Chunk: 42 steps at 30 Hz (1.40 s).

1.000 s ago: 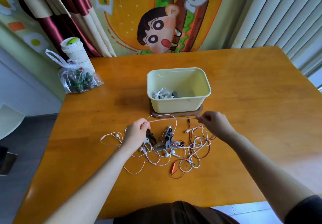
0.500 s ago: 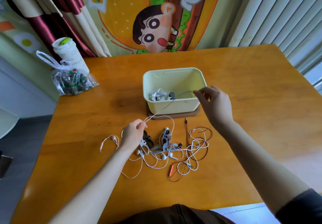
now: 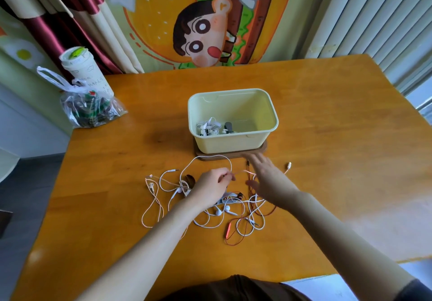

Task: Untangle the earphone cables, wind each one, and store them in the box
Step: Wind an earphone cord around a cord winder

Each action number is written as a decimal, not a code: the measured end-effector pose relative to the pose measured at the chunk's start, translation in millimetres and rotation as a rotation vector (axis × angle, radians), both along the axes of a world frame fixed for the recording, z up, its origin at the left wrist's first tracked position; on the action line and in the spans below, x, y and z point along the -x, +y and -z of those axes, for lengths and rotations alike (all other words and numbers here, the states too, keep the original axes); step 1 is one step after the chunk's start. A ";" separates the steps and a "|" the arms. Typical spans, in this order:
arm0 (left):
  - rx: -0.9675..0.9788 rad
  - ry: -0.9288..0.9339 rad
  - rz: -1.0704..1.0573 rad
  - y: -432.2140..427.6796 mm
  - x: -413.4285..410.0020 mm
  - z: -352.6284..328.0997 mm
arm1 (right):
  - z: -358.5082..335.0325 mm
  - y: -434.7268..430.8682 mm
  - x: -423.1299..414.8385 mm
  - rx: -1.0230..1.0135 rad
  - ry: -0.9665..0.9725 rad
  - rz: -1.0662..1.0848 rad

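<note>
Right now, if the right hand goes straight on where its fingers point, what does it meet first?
Probably the brown wooden board under the pale yellow plastic box; depth is unclear.

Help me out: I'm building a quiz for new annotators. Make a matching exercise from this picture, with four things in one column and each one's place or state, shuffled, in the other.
Things
1. left hand
2. right hand
3. wound earphones
4. cup

Place or state
A. inside the box
B. open, over the tangle
C. at the far left corner of the table
D. pinches a white cable

Pairs: 1-D, 2-B, 3-A, 4-C.
</note>
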<state>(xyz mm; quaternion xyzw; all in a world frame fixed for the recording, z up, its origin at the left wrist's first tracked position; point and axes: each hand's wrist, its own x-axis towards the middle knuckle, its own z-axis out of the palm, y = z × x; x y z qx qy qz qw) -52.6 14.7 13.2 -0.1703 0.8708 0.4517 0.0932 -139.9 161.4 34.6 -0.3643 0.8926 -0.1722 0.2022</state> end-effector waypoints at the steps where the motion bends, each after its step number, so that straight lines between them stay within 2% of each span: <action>1: -0.007 0.001 0.004 2.5 1.9 -0.8 | 1.5 -6.0 -5.5 0.034 -0.019 -0.067; 3: 0.004 0.013 0.006 4.6 3.2 -2.9 | 5.8 -12.8 -11.0 0.067 -0.066 -0.108; 5: 0.012 0.012 0.008 0.8 0.3 -2.5 | 7.5 -10.9 -7.5 0.124 -0.140 -0.051; 9: 0.109 -0.047 0.007 -19.0 -12.7 9.3 | 16.9 3.3 8.9 0.148 -0.084 0.092; 15: 0.283 -0.136 0.023 -43.4 -30.6 27.4 | 45.2 28.1 36.0 -0.141 -0.015 0.361; 18: 0.256 -0.097 0.025 -41.2 -34.6 27.4 | 42.4 24.7 29.8 -0.235 0.008 0.286; 21: 0.205 0.007 0.028 -23.7 -26.5 20.6 | 26.0 -0.5 1.8 -0.004 -0.151 0.053; 24: 0.192 0.094 0.007 -8.4 -17.0 14.0 | 17.7 -23.6 -27.4 0.082 -0.301 -0.124; 27: 0.222 0.089 -0.017 -8.5 -19.6 14.0 | 14.5 -26.1 -27.7 0.075 -0.332 -0.125; 31: 0.248 0.051 -0.015 -14.1 -26.0 19.0 | 10.4 -21.2 -28.7 0.089 -0.539 -0.004; 34: 0.272 0.071 0.040 -11.0 -25.4 18.6 | 11.5 -22.4 -33.6 0.089 -0.494 0.017; 36: 0.219 0.080 0.070 -8.2 -26.6 17.2 | 16.7 -18.8 -29.2 0.090 -0.429 0.073; 39: 0.120 -0.003 0.086 -12.3 -33.8 20.7 | 27.7 -2.9 -7.0 0.085 -0.285 0.238; 42: 0.112 -0.136 0.079 -26.6 -48.9 31.7 | 42.0 26.8 26.7 0.029 -0.171 0.462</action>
